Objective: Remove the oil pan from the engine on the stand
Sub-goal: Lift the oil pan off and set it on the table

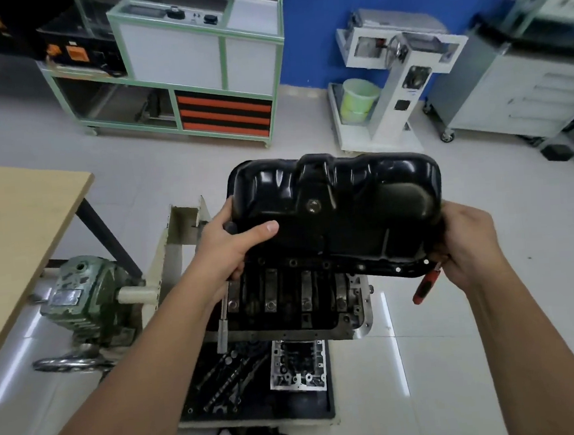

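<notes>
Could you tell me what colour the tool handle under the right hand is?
Red with black, on the handle, seen in the head view.

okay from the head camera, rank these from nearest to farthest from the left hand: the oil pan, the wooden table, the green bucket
1. oil pan: gripped by the left hand at its left edge.
2. wooden table: off to the left.
3. green bucket: far back right, on the white machine's base by the blue wall.
</notes>
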`<state>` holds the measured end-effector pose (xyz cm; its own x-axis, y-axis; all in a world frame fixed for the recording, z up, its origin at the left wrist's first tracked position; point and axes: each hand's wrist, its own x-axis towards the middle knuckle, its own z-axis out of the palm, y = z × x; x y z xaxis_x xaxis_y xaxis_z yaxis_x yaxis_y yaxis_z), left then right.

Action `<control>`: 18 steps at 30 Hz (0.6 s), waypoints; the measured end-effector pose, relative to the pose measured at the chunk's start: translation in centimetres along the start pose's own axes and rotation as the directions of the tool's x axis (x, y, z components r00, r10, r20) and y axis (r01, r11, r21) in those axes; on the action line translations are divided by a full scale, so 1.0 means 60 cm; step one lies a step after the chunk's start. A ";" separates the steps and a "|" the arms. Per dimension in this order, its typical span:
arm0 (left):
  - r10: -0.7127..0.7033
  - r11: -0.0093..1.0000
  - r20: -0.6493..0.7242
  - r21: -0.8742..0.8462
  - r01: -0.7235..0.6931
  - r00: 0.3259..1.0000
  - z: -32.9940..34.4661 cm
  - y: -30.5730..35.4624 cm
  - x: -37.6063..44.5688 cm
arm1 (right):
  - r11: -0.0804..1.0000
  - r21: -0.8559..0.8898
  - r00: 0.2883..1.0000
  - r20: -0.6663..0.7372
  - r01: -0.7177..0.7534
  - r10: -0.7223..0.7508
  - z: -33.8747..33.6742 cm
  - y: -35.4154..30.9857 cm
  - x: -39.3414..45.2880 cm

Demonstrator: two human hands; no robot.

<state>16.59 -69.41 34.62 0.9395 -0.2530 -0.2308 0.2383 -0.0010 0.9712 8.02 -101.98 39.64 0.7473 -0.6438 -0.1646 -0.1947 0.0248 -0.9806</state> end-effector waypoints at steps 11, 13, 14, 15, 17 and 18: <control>0.153 0.988 -0.169 0.013 -0.153 0.974 -0.160 0.101 0.022 | 0.992 0.096 0.958 0.267 0.082 -0.105 0.191 -0.100 0.022; 0.154 0.988 -0.234 0.018 -0.154 0.960 -0.213 0.105 0.010 | 0.992 0.086 0.934 0.337 0.092 -0.116 0.250 -0.113 0.015; 0.157 0.987 -0.267 0.018 -0.158 0.951 -0.243 0.105 0.003 | 0.992 0.080 0.921 0.372 0.095 -0.118 0.284 -0.118 0.008; 0.159 0.987 -0.299 0.018 -0.161 0.941 -0.274 0.103 -0.006 | 0.993 0.073 0.906 0.406 0.095 -0.117 0.320 -0.121 -0.002; 0.162 0.986 -0.347 0.017 -0.167 0.924 -0.339 0.099 -0.025 | 0.994 0.058 0.878 0.466 0.094 -0.110 0.391 -0.124 -0.022; 0.162 0.986 -0.369 0.017 -0.167 0.915 -0.373 0.096 -0.037 | 0.995 0.048 0.862 0.496 0.092 -0.104 0.428 -0.123 -0.033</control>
<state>21.38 -47.22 39.40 0.9891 0.1255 -0.0763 0.0737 0.0252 0.9970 24.29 -81.21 44.46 0.9797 -0.1779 -0.0929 -0.0941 0.0018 -0.9956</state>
